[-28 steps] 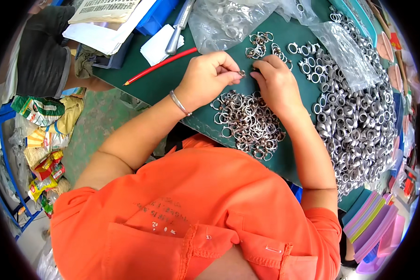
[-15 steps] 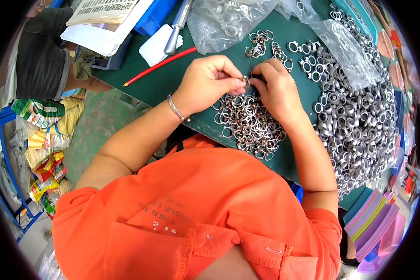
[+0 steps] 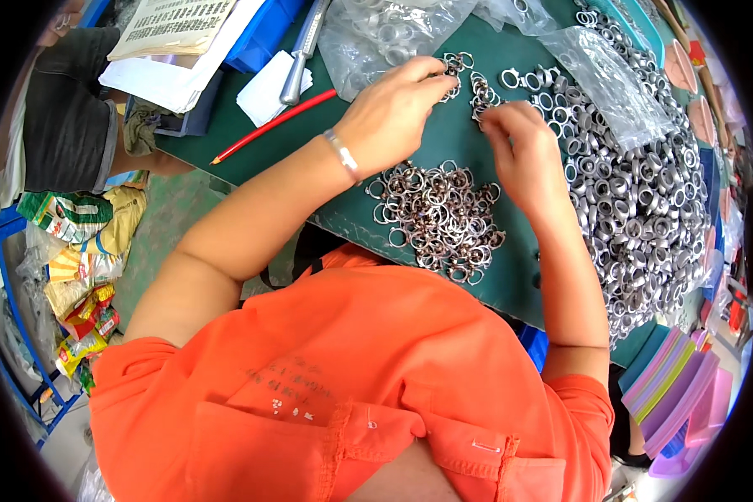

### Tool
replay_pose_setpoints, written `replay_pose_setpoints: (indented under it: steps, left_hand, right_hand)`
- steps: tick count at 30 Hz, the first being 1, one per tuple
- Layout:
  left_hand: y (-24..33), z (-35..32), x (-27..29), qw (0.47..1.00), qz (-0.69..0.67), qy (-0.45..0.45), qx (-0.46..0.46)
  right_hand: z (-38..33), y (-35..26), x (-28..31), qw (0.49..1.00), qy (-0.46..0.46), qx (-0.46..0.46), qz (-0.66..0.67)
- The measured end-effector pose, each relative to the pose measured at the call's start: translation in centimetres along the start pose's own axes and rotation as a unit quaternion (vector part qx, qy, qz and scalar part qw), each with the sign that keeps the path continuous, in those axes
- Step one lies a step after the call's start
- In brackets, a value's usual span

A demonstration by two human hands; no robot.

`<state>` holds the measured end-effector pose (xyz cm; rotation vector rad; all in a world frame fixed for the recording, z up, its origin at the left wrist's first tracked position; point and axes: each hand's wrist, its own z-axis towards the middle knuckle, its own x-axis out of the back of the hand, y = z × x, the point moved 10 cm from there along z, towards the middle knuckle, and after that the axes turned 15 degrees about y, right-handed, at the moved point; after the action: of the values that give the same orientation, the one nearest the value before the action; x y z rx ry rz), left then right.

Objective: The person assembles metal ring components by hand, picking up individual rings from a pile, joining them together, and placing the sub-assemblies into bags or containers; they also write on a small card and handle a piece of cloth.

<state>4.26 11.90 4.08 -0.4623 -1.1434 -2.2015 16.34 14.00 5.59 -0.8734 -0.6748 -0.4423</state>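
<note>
My left hand (image 3: pixel 400 110) reaches to a small cluster of metal rings (image 3: pixel 458 64) at the far middle of the green table. Its fingers are apart at the cluster's near edge; whether a ring lies under the fingertips is hidden. My right hand (image 3: pixel 525 149) is bent down at the near end of a second small ring cluster (image 3: pixel 482 90). Thumb and forefinger come together there on something small, too covered to make out. Between my forearms lies a larger heap of silvery rings with brownish parts (image 3: pixel 443 219).
A big heap of grey metal rings (image 3: pixel 636 209) fills the right side, with a clear plastic bag (image 3: pixel 615 88) on it. Another bag (image 3: pixel 385 38), a red pencil (image 3: pixel 272 127), a metal-handled tool (image 3: pixel 301 63) and white paper (image 3: pixel 263 99) lie at the back left.
My hands, together over the near heap before, have parted. The left has moved away from me to the far cluster; the right has shifted right to the second cluster.
</note>
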Motion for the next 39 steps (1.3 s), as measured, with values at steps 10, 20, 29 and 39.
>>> replay_pose_setpoints:
  steps: [10,20,29,39]
  left_hand:
    - [-2.5,-0.5,-0.2,0.997,0.011,-0.019,0.074]
    - [-2.8,-3.3,-1.6,0.782,-0.465,-0.021,0.414]
    - [-0.9,-4.1,-1.0,0.77,-0.472,-0.114,0.414]
    - [0.4,-0.4,1.1,1.0,-0.014,0.016,-0.004]
  right_hand:
    - [0.3,1.9,-1.1,0.998,0.048,-0.025,-0.027]
    - [-2.3,3.0,-3.0,0.867,-0.06,-0.353,0.347]
    - [-3.6,-0.2,-2.9,0.868,-0.133,-0.325,0.35]
    - [0.2,-2.0,-1.9,0.999,-0.012,0.04,0.016]
